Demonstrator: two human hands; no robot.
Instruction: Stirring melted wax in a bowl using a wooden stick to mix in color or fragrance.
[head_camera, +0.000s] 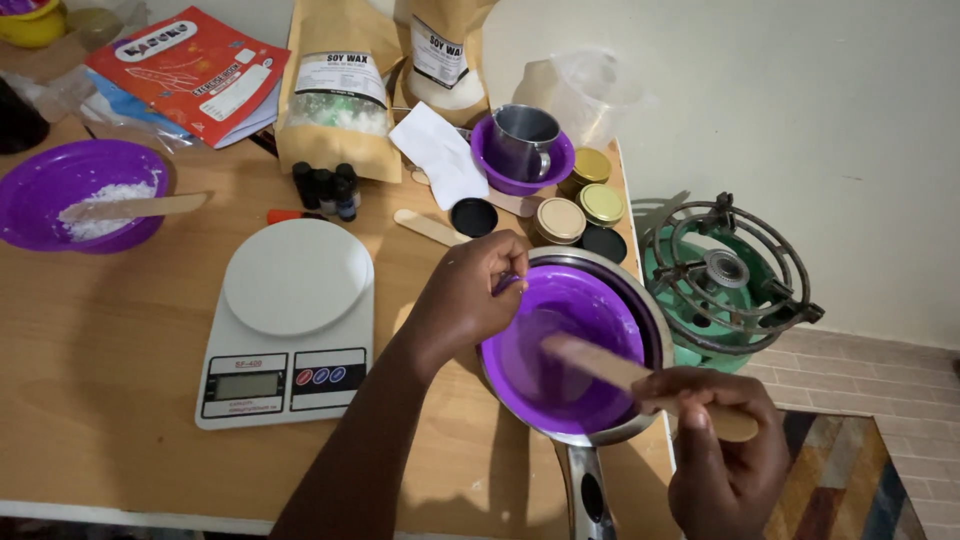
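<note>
I am looking down at a purple bowl (565, 345) sitting inside a metal pot (600, 400) at the right end of the table (110, 340). My left hand (470, 295) is steadying the bowl, its fingers pinched together on the near-left rim. My right hand (725, 455) is gripping a wooden stick (625, 370), fingers wrapped tight around the handle end, while the flat end is reaching down into the bowl.

As I judge it, the stirring is well under way: the bowl is holding a thin, pale, glossy liquid with a white film clinging to the walls, so the contents are looking mostly melted. What seems left is the filling. The small round tins (575, 205) beyond the pot are waiting with their gold lids on, and the dark little bottles (328, 190) are standing capped near the white kitchen scale (290, 320), whose platform is carrying nothing. A second purple bowl (75, 195) at the far left is holding white flakes and another wooden stick.
</note>
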